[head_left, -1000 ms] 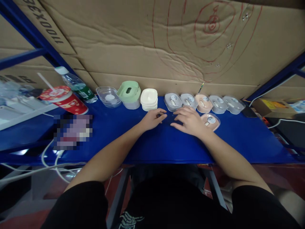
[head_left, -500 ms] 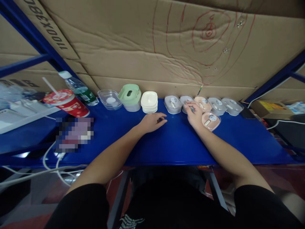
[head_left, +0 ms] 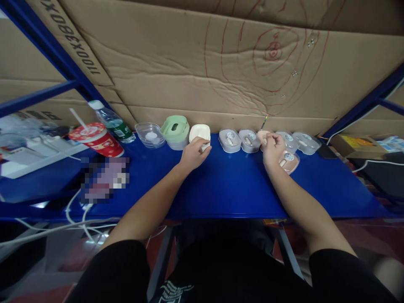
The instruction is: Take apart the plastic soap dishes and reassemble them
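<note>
In front of a cream lid stack my left hand has its fingers bent and thumb apart, with cream showing between them. Whether it touches the stack I cannot tell. My right hand hovers over or rests on a peach box in the back row, its fingers loosely curled and apart. Contact there is hidden. Close by its wrist lies another peach box with a clear cover. Grey boxes with clear lids flank the hand: one grey box, a second grey box and others to the right.
Left of the cream stack stand green lids on grey boxes and clear plastic covers. Farther left are a red cup with a straw and a water bottle. Cardboard walls the back of the blue table.
My left hand has moved up to the front of the cream stack. My right hand has shifted right, from beside a grey box onto the back peach box. The camera view has shifted slightly.
</note>
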Available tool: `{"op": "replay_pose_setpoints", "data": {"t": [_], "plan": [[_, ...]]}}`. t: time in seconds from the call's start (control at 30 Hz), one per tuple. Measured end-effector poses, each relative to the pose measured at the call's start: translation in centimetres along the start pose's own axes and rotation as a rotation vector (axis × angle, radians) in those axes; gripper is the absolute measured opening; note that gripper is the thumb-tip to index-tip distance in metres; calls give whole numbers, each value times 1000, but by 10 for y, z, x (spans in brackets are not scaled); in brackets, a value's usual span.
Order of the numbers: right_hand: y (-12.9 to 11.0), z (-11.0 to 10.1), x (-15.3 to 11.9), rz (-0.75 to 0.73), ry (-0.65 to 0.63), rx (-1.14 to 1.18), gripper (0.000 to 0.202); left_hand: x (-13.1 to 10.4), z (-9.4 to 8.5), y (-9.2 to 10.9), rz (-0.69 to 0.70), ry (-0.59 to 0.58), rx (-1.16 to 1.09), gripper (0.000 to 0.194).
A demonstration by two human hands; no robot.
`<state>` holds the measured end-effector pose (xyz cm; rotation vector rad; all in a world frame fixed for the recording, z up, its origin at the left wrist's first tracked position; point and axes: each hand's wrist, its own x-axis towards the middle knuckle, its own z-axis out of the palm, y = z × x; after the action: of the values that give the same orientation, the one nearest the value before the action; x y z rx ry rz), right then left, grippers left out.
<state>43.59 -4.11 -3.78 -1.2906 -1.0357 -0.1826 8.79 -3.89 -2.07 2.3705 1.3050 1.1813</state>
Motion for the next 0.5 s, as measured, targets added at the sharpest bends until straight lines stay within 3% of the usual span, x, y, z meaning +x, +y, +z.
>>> {"op": "replay_pose_setpoints", "data": {"t": [0.1, 0.23, 0.5], "plan": [[10, -10, 17, 29, 120, -47, 16, 2, -3, -5, -37, 37, 29, 32], [25, -26, 39, 50, 225, -88, 12, 3, -1, -13, -99, -38, 122, 38], [58, -56, 77, 79, 313, -168, 8, 7, 5, -26, -151, -99, 229, 39]]}}
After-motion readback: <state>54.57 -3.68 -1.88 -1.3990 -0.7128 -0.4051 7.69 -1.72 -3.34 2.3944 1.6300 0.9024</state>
